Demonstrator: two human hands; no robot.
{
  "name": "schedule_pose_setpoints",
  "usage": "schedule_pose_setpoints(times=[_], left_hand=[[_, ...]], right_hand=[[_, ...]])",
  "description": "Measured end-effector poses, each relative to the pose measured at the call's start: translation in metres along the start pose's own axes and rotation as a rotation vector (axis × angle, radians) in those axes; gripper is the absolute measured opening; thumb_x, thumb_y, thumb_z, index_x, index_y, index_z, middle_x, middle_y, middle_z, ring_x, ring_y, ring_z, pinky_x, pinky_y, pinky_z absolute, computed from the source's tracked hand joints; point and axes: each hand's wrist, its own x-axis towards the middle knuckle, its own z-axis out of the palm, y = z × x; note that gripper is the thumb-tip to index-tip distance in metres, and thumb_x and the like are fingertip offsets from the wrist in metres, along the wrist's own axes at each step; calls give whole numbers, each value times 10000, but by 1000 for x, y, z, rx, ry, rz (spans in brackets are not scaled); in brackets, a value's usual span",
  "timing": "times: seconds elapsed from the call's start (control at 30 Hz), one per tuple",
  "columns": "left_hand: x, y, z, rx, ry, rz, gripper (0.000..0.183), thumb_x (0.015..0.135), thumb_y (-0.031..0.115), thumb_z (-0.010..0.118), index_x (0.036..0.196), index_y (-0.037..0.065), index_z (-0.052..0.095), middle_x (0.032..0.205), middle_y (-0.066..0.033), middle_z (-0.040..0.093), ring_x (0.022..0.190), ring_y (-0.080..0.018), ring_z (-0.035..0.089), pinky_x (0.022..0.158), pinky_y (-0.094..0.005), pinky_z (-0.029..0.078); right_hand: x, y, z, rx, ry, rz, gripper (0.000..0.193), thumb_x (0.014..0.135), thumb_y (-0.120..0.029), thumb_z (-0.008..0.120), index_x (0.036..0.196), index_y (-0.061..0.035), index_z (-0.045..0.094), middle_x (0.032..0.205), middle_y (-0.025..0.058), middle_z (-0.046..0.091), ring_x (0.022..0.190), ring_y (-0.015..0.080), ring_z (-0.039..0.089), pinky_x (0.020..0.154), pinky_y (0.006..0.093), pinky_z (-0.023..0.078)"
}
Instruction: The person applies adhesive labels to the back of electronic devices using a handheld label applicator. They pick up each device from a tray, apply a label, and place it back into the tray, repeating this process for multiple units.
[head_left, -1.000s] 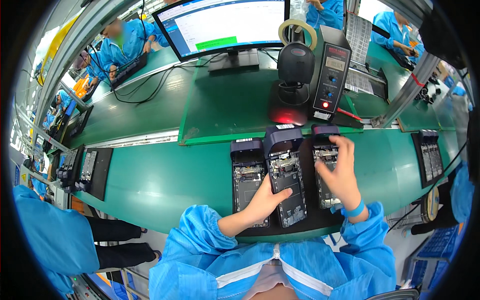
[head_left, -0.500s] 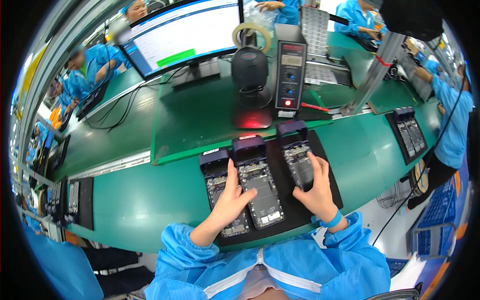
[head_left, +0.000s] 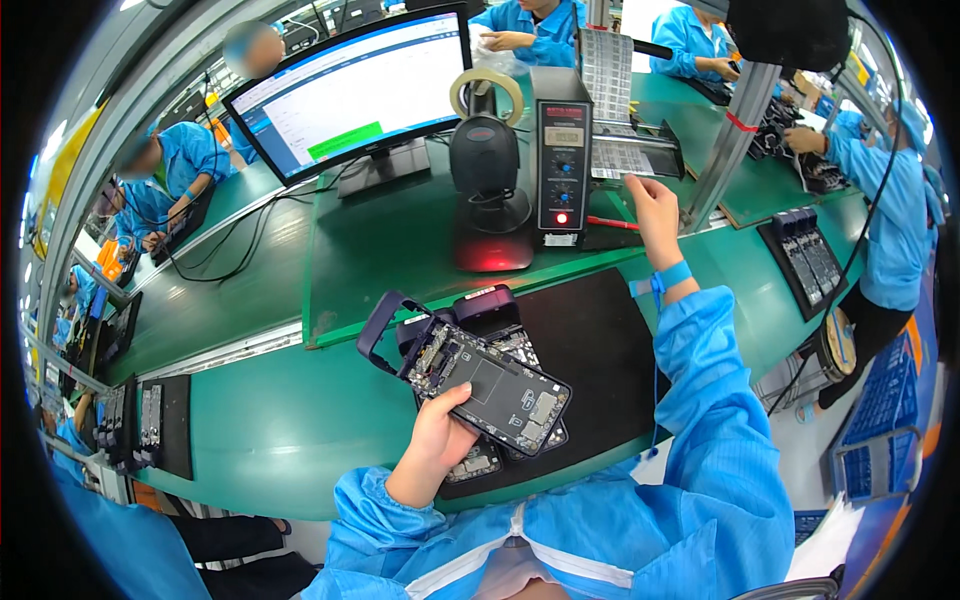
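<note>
My left hand (head_left: 438, 440) grips an opened phone (head_left: 490, 388) with its circuit boards bare and a dark purple frame (head_left: 382, 318) at its far end. It is tilted above two similar units on the black mat. One of those, a second opened phone (head_left: 475, 462), shows only in part; the other has a purple frame (head_left: 487, 303) and is mostly covered too. My right hand (head_left: 655, 215), with a blue band at the wrist, is raised in front of the label strip (head_left: 622, 158). Its fingers are drawn together; whatever they may hold is too small to make out.
The black mat (head_left: 600, 350) lies on the green table. Behind stand a black scanner (head_left: 487, 165) on a stand, tape roll, control box (head_left: 562, 170) with a lit red lamp, red pen (head_left: 612, 223) and monitor (head_left: 355, 80). Co-workers in blue sit around; another rack of units (head_left: 805, 255) is right.
My left hand has picked up the right-hand phone and carried it left over the other two. My right hand has let go of it and moved up and away to the label strip.
</note>
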Motion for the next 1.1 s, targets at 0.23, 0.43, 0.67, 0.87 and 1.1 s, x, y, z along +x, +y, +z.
schedule_pose_setpoints(times=[0.23, 0.43, 0.67, 0.87, 1.1], left_hand=[[3, 0, -27, -27, -22, 55, 368, 784, 123, 496, 1116, -33, 469, 1093, -157, 545, 1024, -283, 514, 915, -414, 372], [-1, 5, -17, -35, -25, 38, 347, 772, 35, 514, 1111, -25, 476, 1070, -143, 556, 994, -269, 537, 901, -411, 400], [15, 33, 16, -26, 30, 98, 272, 801, 42, 488, 1065, -20, 502, 1041, -118, 567, 959, -241, 548, 870, -388, 423], [83, 69, 52, -139, 116, 337, 235, 831, 82, 432, 1025, -42, 480, 1040, -140, 544, 997, -240, 503, 913, -400, 392], [115, 87, 52, -146, 94, 452, 211, 807, 79, 474, 983, -33, 498, 995, -134, 546, 948, -249, 515, 899, -417, 397]], right_hand=[[8, 12, 28, 229, -38, 88, 334, 777, -264, 622, 868, 57, 636, 716, 6, 583, 654, 70, 457, 581, 210, 350], [-9, 0, 36, 554, 63, 224, 235, 772, -225, 600, 819, 4, 620, 584, -49, 474, 480, 25, 328, 427, 193, 234], [-86, -48, 107, 507, -525, 389, 189, 816, -191, 512, 727, -40, 582, 555, -34, 445, 479, 29, 340, 433, 187, 241], [-85, -60, 97, 906, -145, 194, 227, 841, -166, 502, 629, -85, 501, 538, -68, 345, 475, 24, 262, 432, 197, 199], [-91, -100, 58, 819, -101, -164, 298, 850, -144, 412, 566, -52, 400, 549, -2, 367, 511, 57, 288, 474, 232, 216]])
